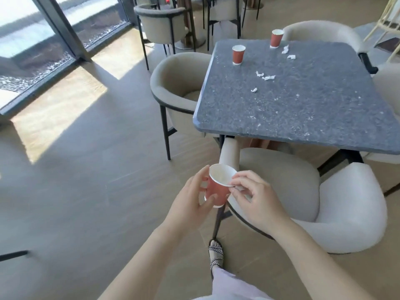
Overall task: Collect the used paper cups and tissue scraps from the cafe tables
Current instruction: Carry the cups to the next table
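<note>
- Lower centre of the frame: the left hand holds the held cup, a red paper cup with a white inside. The fingers curl round its left wall and base, and the cup tips its mouth up and toward the camera.
- The right hand meets the held cup's right rim, with thumb and forefinger closed on what looks like a small white scrap. The other fingers are loosely bent beside it.
- Bottom centre: a sandalled foot stands on the pale floor.
- Right of the hands: a cream chair is tucked under the near edge of the table.
- Middle of the dark speckled table: loose tissue scraps lie scattered, and one more sits just nearer.
- Toward the table's far left corner: the left cup stands upright.
- At the table's far edge: the far cup stands upright, with two more scraps just to its right.
- Left of the table: a second chair stands against its side.
- Upper left of the frame: sunlight comes through a window.
</note>
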Available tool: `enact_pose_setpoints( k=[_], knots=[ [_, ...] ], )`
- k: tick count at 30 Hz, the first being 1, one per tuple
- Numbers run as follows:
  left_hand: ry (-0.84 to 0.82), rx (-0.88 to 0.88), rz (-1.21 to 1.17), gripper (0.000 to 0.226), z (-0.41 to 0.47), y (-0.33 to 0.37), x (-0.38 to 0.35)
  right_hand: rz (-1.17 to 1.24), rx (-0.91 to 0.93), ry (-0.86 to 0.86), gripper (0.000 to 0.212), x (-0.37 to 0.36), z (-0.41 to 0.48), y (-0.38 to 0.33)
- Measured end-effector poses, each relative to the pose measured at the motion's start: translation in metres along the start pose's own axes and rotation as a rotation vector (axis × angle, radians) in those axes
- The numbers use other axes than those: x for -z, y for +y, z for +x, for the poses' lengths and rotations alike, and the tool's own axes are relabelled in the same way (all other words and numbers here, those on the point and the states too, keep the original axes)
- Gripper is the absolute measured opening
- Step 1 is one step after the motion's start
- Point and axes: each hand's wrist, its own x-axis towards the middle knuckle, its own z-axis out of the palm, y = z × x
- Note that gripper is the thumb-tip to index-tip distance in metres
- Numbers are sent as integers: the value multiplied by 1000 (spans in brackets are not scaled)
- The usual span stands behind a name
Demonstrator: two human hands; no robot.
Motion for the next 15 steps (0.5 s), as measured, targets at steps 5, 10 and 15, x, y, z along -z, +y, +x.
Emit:
enact_pose_setpoints(
  k=[5, 10, 15],
  knots=[
    [21, 6, 138, 51, 65, -19, 49, 18, 69, -22, 10, -22, 90, 1],
    [89, 34, 154, 36, 117, -40, 86, -11, 124, -85, 8, -42, 166, -2],
    [114, 46, 155, 22, 173, -66, 111, -36, 104, -111, 11, -64, 226, 6]
  ],
)
